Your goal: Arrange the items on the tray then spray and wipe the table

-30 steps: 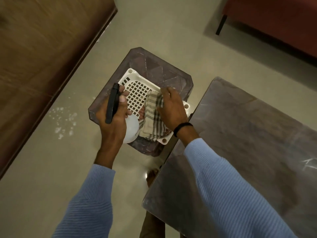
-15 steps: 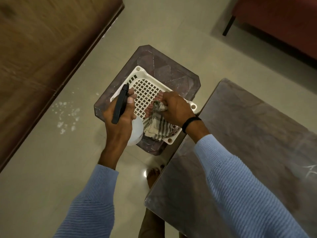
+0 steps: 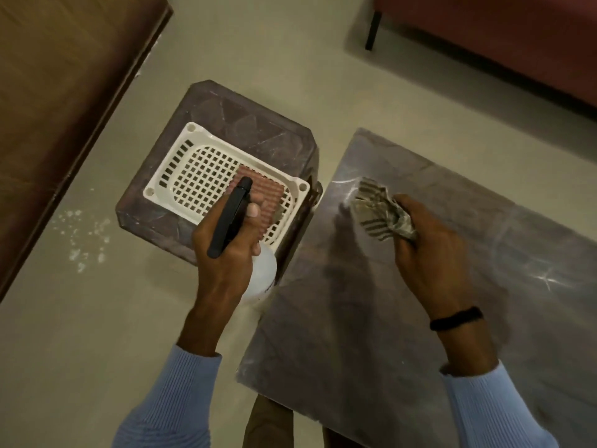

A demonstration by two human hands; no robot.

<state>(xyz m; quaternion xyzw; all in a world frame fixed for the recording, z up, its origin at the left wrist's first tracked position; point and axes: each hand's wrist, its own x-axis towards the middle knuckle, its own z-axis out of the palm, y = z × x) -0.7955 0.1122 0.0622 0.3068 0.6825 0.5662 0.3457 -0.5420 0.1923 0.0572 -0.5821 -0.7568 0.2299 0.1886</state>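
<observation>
My left hand [image 3: 227,250] grips a white spray bottle [image 3: 263,276] with a black trigger head [image 3: 230,216], held over the near right corner of the white lattice tray [image 3: 181,163]. A reddish ribbed item [image 3: 268,192] lies in the tray, partly hidden by my fingers. My right hand [image 3: 426,250] holds a bunched striped cloth [image 3: 376,210] over the far left part of the dark table [image 3: 339,318]. The cloth's loose end hangs close to the tabletop; I cannot tell if it touches.
The tray rests on a small dark stool [image 3: 255,124] left of the table. A brown wooden cabinet [image 3: 58,79] runs along the left. A red sofa [image 3: 504,37] stands at the far right. White specks [image 3: 80,231] mark the floor. My foot [image 3: 268,421] shows below.
My right hand lifted the striped cloth out of the tray and carried it right, over the table. My left hand with the bottle shifted slightly right. The reddish item in the tray is uncovered.
</observation>
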